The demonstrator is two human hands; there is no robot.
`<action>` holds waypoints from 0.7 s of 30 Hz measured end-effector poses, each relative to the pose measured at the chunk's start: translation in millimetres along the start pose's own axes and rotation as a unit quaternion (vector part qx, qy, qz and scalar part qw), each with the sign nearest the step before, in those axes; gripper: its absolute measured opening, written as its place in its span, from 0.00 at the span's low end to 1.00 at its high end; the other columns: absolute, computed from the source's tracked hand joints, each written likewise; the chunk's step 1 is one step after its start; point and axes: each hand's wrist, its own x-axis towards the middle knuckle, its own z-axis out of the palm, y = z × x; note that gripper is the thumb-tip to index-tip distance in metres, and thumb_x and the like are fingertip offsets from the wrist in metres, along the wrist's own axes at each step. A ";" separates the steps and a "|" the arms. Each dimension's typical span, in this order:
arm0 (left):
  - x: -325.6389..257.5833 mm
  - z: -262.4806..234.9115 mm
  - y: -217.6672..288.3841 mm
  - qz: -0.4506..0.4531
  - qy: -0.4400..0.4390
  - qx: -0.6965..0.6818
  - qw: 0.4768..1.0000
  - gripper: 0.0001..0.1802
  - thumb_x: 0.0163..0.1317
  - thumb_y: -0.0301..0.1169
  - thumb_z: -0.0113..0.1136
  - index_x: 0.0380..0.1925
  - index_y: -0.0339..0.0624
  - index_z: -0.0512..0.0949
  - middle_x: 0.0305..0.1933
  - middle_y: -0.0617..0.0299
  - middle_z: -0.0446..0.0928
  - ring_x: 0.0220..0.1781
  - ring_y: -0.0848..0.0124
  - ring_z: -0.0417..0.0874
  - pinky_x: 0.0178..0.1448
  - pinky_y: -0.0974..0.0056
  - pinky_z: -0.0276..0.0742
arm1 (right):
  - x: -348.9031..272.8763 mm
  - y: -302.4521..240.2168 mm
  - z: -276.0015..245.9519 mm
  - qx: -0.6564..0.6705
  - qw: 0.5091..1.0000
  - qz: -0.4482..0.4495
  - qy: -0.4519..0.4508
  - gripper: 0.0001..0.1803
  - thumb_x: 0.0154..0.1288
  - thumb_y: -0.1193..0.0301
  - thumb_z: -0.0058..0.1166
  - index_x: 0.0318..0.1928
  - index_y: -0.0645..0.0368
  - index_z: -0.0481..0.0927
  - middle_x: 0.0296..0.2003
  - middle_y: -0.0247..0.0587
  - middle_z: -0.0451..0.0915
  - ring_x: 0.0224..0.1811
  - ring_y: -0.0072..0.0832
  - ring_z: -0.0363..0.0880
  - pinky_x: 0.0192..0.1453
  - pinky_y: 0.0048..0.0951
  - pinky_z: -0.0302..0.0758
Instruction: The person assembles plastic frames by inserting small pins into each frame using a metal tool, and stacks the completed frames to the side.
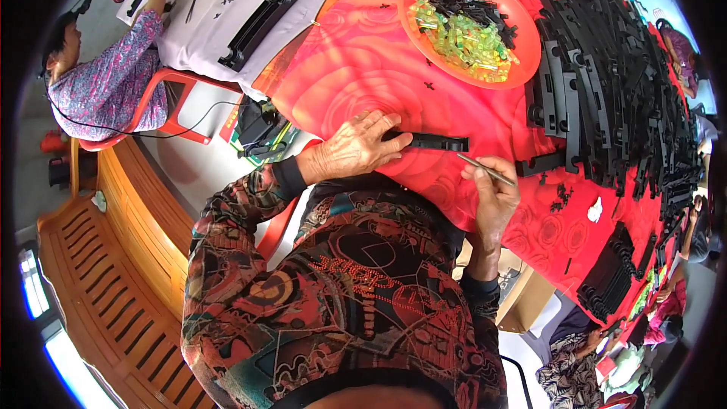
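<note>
My left hand [360, 145] grips one end of a slim black plastic strip [443, 142] just above the red cloth. Its fingers cover that end. My right hand [494, 201] is closed around a thin, dull metallic rod-like tool [491, 171], whose tip points at the strip's free end. Whether the tip touches the strip I cannot tell. Beyond both hands sits a round orange-red basin [524, 60] with small yellow-green translucent pieces [466, 42] and small black pieces [462, 6] in it.
A large heap of black plastic strips [606, 91] covers the right of the red-clothed table [363, 60]. More strips [609, 276] are stacked nearer. At far left a co-worker [106, 79] sits by a pale table with scissors [195, 0]. A wooden bench [113, 280] stands to my left.
</note>
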 end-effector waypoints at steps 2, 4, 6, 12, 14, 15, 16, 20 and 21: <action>-3.2 0.5 -2.0 -0.009 -0.019 -0.009 1.000 0.22 0.51 0.36 0.63 0.48 0.46 0.74 0.45 0.52 0.70 0.45 0.57 0.74 0.42 0.56 0.77 | 3.0 -0.4 12.3 0.004 1.000 0.007 -0.003 0.09 0.61 0.85 0.52 0.42 0.66 0.73 0.36 0.39 0.77 0.35 0.22 0.79 0.42 0.23 0.80; -4.4 1.7 -4.0 -0.015 -0.040 -0.019 0.999 0.21 0.51 0.35 0.63 0.47 0.47 0.75 0.47 0.51 0.69 0.46 0.57 0.74 0.41 0.56 0.77 | 7.0 3.2 21.0 -0.008 1.000 0.001 0.003 0.09 0.60 0.85 0.54 0.41 0.66 0.74 0.33 0.37 0.78 0.32 0.18 0.78 0.39 0.19 0.77; -4.7 2.7 -4.0 -0.033 -0.071 -0.039 0.996 0.19 0.50 0.34 0.63 0.44 0.47 0.77 0.47 0.52 0.70 0.47 0.57 0.73 0.42 0.56 0.76 | 10.0 9.7 27.8 -0.019 1.000 -0.003 0.022 0.10 0.59 0.85 0.55 0.41 0.65 0.74 0.31 0.35 0.78 0.31 0.15 0.76 0.36 0.16 0.74; 0.0 -1.5 3.2 -0.060 -0.086 -0.051 0.993 0.15 0.51 0.32 0.59 0.41 0.43 0.78 0.46 0.55 0.71 0.49 0.57 0.73 0.44 0.56 0.76 | 10.3 22.3 44.4 -0.066 0.997 -0.003 0.044 0.10 0.57 0.83 0.58 0.38 0.60 0.73 0.29 0.30 0.77 0.29 0.11 0.71 0.32 0.13 0.67; 0.3 0.5 5.4 -0.065 -0.094 -0.054 0.992 0.15 0.51 0.32 0.59 0.41 0.43 0.78 0.47 0.55 0.71 0.50 0.56 0.73 0.44 0.56 0.76 | 9.1 25.7 44.3 -0.090 0.996 0.002 0.025 0.10 0.57 0.83 0.58 0.37 0.60 0.72 0.28 0.29 0.77 0.28 0.10 0.70 0.31 0.13 0.67; 0.0 0.8 5.4 -0.069 -0.102 -0.054 0.991 0.15 0.51 0.32 0.58 0.41 0.42 0.78 0.47 0.54 0.72 0.50 0.56 0.73 0.45 0.56 0.76 | 9.2 23.6 45.9 -0.096 0.995 0.007 0.030 0.09 0.58 0.82 0.59 0.36 0.60 0.72 0.27 0.29 0.76 0.28 0.10 0.70 0.31 0.13 0.67; -0.9 1.4 5.0 -0.070 -0.102 -0.057 0.991 0.15 0.51 0.32 0.58 0.41 0.42 0.78 0.47 0.54 0.72 0.50 0.56 0.73 0.45 0.56 0.76 | 9.8 22.3 46.9 -0.098 0.995 0.008 0.030 0.09 0.58 0.82 0.59 0.36 0.60 0.72 0.27 0.29 0.76 0.28 0.10 0.70 0.31 0.13 0.67; 0.4 0.4 6.6 -0.076 -0.097 -0.056 0.991 0.15 0.52 0.30 0.59 0.41 0.42 0.78 0.49 0.54 0.72 0.50 0.56 0.73 0.47 0.56 0.75 | 11.1 22.1 47.2 -0.098 0.995 0.005 0.024 0.09 0.58 0.82 0.59 0.36 0.60 0.72 0.27 0.29 0.76 0.27 0.10 0.70 0.31 0.13 0.68; -0.9 1.4 5.8 -0.078 -0.091 -0.060 0.991 0.15 0.52 0.29 0.60 0.42 0.42 0.78 0.49 0.55 0.72 0.49 0.57 0.73 0.49 0.56 0.74 | 11.0 23.0 48.1 -0.102 0.994 -0.004 0.025 0.09 0.58 0.82 0.59 0.36 0.60 0.72 0.27 0.29 0.77 0.27 0.10 0.70 0.31 0.13 0.68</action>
